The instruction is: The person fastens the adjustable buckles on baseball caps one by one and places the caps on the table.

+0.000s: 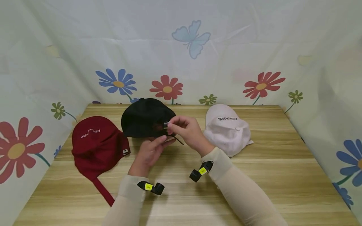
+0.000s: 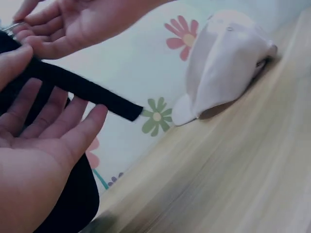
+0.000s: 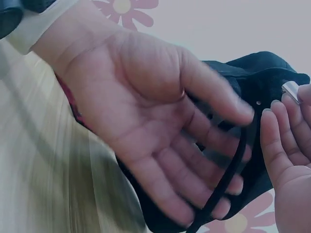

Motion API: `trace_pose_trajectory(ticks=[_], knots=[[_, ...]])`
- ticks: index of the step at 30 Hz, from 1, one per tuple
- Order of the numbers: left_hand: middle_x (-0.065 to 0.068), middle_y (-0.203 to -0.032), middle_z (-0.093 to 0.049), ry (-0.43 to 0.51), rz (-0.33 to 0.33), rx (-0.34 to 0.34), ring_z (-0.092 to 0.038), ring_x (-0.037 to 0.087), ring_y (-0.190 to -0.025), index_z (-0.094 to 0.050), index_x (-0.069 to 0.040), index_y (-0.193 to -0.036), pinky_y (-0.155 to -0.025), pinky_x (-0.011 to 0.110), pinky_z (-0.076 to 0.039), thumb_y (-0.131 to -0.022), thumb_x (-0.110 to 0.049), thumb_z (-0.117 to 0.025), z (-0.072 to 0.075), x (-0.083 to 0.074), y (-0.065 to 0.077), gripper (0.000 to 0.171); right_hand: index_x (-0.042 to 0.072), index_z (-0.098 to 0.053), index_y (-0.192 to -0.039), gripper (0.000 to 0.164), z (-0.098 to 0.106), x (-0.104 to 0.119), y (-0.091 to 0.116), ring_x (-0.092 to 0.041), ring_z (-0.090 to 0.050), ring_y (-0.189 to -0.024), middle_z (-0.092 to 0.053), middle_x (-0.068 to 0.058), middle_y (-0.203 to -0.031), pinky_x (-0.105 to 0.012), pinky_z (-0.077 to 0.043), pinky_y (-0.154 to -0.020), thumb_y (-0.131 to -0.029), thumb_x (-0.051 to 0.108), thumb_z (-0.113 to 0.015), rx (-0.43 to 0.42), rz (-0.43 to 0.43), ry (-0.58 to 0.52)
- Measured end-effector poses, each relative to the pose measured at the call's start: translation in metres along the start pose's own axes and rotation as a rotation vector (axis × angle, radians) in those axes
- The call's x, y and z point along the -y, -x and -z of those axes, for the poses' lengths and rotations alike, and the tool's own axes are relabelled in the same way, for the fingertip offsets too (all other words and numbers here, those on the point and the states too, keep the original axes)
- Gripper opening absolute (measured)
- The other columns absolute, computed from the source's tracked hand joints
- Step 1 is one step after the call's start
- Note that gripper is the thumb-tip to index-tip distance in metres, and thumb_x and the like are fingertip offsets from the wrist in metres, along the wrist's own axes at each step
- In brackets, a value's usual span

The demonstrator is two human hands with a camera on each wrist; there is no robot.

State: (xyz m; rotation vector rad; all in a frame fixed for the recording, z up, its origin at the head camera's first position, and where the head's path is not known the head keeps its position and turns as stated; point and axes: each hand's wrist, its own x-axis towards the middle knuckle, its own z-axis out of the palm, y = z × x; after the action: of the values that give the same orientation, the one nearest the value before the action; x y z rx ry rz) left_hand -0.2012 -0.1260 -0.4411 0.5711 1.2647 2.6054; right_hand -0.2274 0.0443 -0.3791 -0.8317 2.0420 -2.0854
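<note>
Head view: a black cap (image 1: 144, 117) sits above center, left of the middle. The right hand (image 1: 188, 131), at center, pinches its silver buckle (image 3: 291, 90). Just below, the left hand (image 1: 151, 153) holds the black strap (image 2: 109, 98), thumb over, fingers loosely curved beneath. A maroon cap (image 1: 96, 144) lies left, a pale cap (image 1: 226, 133) right, on a wooden table (image 1: 271, 188).

A: Site type?
B: Makeshift tabletop booth. Pale sheeting (image 1: 147, 53) on back and both sides, printed with large flowers (image 1: 167, 89) and one butterfly (image 1: 193, 39); wood-grain table (image 1: 297, 182) between.
A: Home or shop?
B: Cannot tell; sheeting screens off whatever lies beyond.
</note>
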Motion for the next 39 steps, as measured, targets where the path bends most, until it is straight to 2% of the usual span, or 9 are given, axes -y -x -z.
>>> trace_pose_trajectory(ticks=[4, 8, 13, 17, 21, 28, 31, 34, 39], knots=[[0.001, -0.117, -0.061, -0.060, 0.053, -0.047, -0.056, 0.019, -0.114, -0.053, -0.010, -0.122, -0.101, 0.047, -0.038, -0.093, -0.002, -0.045, -0.004, 0.005, -0.001, 0.031, 0.006, -0.062, -0.088, 0.014, -0.001, 0.002, -0.003, -0.024, -0.062, -0.072, -0.064, -0.009, -0.077, -0.037, -0.053, -0.066, -0.085, 0.019, -0.063, -0.012, 0.004, -0.018], [0.001, -0.112, -0.063, -0.131, 0.050, -0.098, -0.059, 0.019, -0.108, -0.056, -0.010, -0.118, -0.097, 0.043, -0.043, -0.091, -0.005, -0.051, -0.009, 0.008, -0.001, 0.028, 0.005, -0.062, -0.088, 0.013, -0.002, 0.004, -0.005, -0.023, -0.060, -0.071, -0.063, -0.008, -0.077, -0.032, -0.051, -0.060, -0.085, 0.018, -0.063, -0.018, -0.004, -0.038], [0.003, -0.107, -0.063, -0.272, 0.064, -0.202, -0.062, 0.020, -0.102, -0.054, -0.010, -0.118, -0.090, 0.032, -0.050, -0.085, -0.009, -0.061, -0.017, 0.012, -0.004, 0.033, 0.006, -0.062, -0.087, 0.011, -0.003, 0.007, -0.008, -0.023, -0.061, -0.073, -0.064, -0.007, -0.078, -0.031, -0.053, -0.068, -0.085, 0.017, -0.063, -0.041, 0.002, -0.047], [0.005, -0.107, -0.061, -0.293, 0.071, -0.304, -0.062, 0.021, -0.103, -0.049, -0.009, -0.120, -0.089, 0.028, -0.050, -0.082, -0.013, -0.066, -0.021, 0.016, -0.006, 0.042, 0.005, -0.062, -0.087, 0.012, -0.005, 0.010, -0.010, -0.025, -0.062, -0.075, -0.064, -0.008, -0.078, -0.041, -0.053, -0.075, -0.085, 0.017, -0.063, -0.050, 0.015, -0.049], [0.006, -0.106, -0.063, -0.289, 0.083, -0.365, -0.062, 0.020, -0.104, -0.055, -0.003, -0.114, -0.090, 0.029, -0.049, -0.080, -0.014, -0.067, -0.020, 0.019, -0.005, 0.037, 0.005, -0.062, -0.087, 0.012, -0.005, 0.012, -0.011, -0.026, -0.061, -0.073, -0.063, -0.009, -0.076, -0.050, -0.050, -0.075, -0.086, 0.017, -0.062, -0.057, 0.039, -0.046], [0.008, -0.105, -0.064, -0.256, 0.104, -0.361, -0.065, 0.026, -0.094, -0.054, 0.000, -0.116, -0.088, 0.051, -0.048, -0.086, -0.027, -0.060, -0.018, 0.019, -0.003, 0.041, 0.004, -0.063, -0.086, 0.013, -0.005, 0.012, -0.011, -0.023, -0.062, -0.069, -0.063, -0.007, -0.074, -0.039, -0.054, -0.069, -0.085, 0.017, -0.063, -0.066, 0.039, -0.071], [0.010, -0.104, -0.064, -0.274, 0.102, -0.327, -0.067, 0.025, -0.086, -0.051, -0.002, -0.120, -0.082, 0.049, -0.051, -0.089, -0.032, -0.054, -0.019, 0.014, -0.002, 0.044, 0.003, -0.063, -0.086, 0.013, -0.004, 0.011, -0.011, -0.025, -0.061, -0.068, -0.063, -0.008, -0.073, -0.035, -0.055, -0.070, -0.085, 0.016, -0.064, -0.067, 0.042, -0.085], [0.012, -0.108, -0.062, -0.285, 0.068, -0.267, -0.068, 0.023, -0.083, -0.050, -0.003, -0.123, -0.078, 0.044, -0.054, -0.092, -0.028, -0.049, -0.020, 0.005, 0.000, 0.040, 0.004, -0.063, -0.086, 0.014, -0.004, 0.011, -0.011, -0.025, -0.061, -0.069, -0.063, -0.008, -0.073, -0.033, -0.054, -0.072, -0.084, 0.018, -0.064, -0.072, 0.044, -0.072], [0.017, -0.112, -0.059, -0.180, 0.015, -0.228, -0.067, 0.023, -0.085, -0.049, -0.001, -0.122, -0.078, 0.041, -0.054, -0.093, -0.015, -0.047, -0.019, -0.006, 0.002, 0.031, 0.002, -0.063, -0.086, 0.014, -0.004, 0.009, -0.012, -0.020, -0.062, -0.070, -0.063, -0.006, -0.073, -0.031, -0.054, -0.074, -0.084, 0.016, -0.064, -0.089, 0.027, -0.099]])
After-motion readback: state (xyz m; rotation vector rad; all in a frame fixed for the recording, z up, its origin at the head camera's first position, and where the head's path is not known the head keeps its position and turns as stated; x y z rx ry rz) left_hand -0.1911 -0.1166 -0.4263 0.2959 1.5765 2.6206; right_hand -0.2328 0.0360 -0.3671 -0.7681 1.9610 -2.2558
